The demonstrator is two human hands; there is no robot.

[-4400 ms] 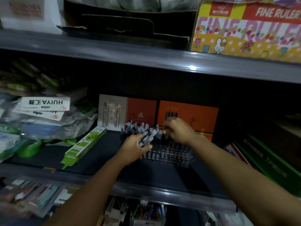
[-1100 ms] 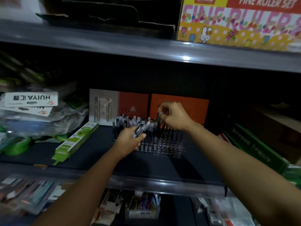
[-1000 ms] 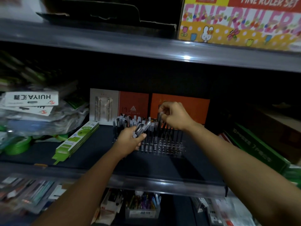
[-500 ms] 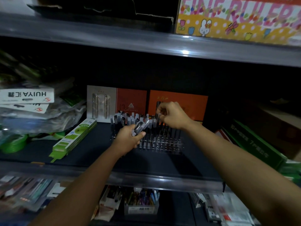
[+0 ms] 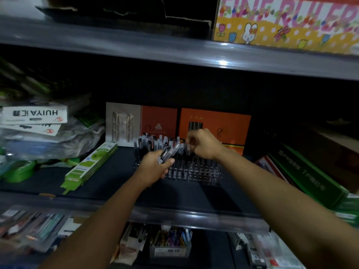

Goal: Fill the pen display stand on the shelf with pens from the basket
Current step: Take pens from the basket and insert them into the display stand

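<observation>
Head view, frame centre: my left hand grips spare clear-barrelled pens; my right hand, pinching one, has lowered toward the clear acrylic stand, so insertion continues.

Both forearms and hands are bare, unsleeved.

left hand gripping pens, display stand
</observation>
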